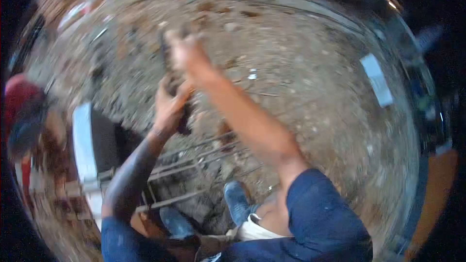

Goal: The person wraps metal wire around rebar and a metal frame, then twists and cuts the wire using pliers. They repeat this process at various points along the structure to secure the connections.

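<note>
Both arms reach forward over rough, stony ground. My left hand (169, 106) is closed round a dark, elongated object (184, 119), whose lower part shows below the palm. Just beyond it, higher in the view, my right hand (187, 51) is blurred by motion, its fingers bent near another dark part (165, 48). Whether that part belongs to the same object I cannot tell, nor what the right hand grips. Near my right wrist, the two hands are close together.
Metal bars (179, 167) form a frame in front of my feet, over a dark hollow. A dark box-like thing with a pale side (85, 140) stands at left. Beyond it is a person in a red cap (22, 94). A pale block (376, 80) lies at right.
</note>
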Action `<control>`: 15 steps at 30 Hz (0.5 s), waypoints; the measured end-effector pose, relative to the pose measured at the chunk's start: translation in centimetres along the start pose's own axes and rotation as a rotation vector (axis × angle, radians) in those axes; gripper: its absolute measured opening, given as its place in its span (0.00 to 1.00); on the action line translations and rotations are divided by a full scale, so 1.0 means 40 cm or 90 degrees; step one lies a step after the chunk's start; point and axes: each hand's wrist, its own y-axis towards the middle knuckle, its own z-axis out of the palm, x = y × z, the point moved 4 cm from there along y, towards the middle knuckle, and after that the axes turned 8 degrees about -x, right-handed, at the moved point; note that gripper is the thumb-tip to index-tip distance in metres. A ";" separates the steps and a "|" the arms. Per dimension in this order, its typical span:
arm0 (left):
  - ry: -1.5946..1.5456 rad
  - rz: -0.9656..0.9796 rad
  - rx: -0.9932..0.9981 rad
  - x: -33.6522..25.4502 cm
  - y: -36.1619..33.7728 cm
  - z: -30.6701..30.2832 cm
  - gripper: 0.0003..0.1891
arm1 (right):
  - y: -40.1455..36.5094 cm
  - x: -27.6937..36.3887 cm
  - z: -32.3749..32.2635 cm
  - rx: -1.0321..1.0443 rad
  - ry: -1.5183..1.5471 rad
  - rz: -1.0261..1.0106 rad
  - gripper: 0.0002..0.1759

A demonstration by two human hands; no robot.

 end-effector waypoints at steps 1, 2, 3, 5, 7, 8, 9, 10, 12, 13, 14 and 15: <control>-0.071 -0.022 0.039 0.001 -0.002 0.020 0.25 | -0.028 0.031 -0.018 -0.008 -0.004 -0.008 0.17; -0.112 -0.088 0.058 -0.035 -0.018 0.043 0.20 | -0.005 0.017 -0.028 0.006 0.076 -0.026 0.16; -0.114 -0.071 0.054 -0.011 -0.009 0.051 0.19 | 0.019 -0.001 -0.021 0.030 0.161 -0.039 0.16; -0.242 -0.197 0.122 -0.016 -0.027 0.064 0.22 | 0.009 -0.015 -0.049 0.015 0.270 0.015 0.14; -0.111 -0.293 0.052 -0.004 -0.061 0.068 0.25 | -0.025 -0.021 -0.090 0.010 0.250 0.070 0.14; 0.054 -0.057 0.095 0.019 -0.067 0.062 0.23 | -0.050 -0.011 -0.135 0.032 0.130 0.090 0.14; 0.061 -0.048 0.067 -0.010 -0.102 0.059 0.21 | -0.074 -0.004 -0.145 0.058 0.160 0.111 0.14; 0.068 -0.039 0.039 -0.040 -0.138 0.056 0.18 | -0.099 0.003 -0.156 0.083 0.190 0.134 0.16; -0.038 -0.207 0.005 -0.051 -0.228 0.063 0.14 | -0.146 -0.001 -0.182 0.126 0.234 0.163 0.19; -0.168 -0.361 -0.007 -0.037 -0.279 0.065 0.15 | -0.172 0.004 -0.193 0.136 0.248 0.153 0.19; -0.183 -0.370 -0.104 -0.040 -0.331 0.066 0.15 | -0.207 0.004 -0.190 0.157 0.261 0.180 0.19; -0.202 -0.375 -0.194 -0.060 -0.392 0.059 0.16 | -0.252 -0.004 -0.201 0.123 0.240 0.199 0.20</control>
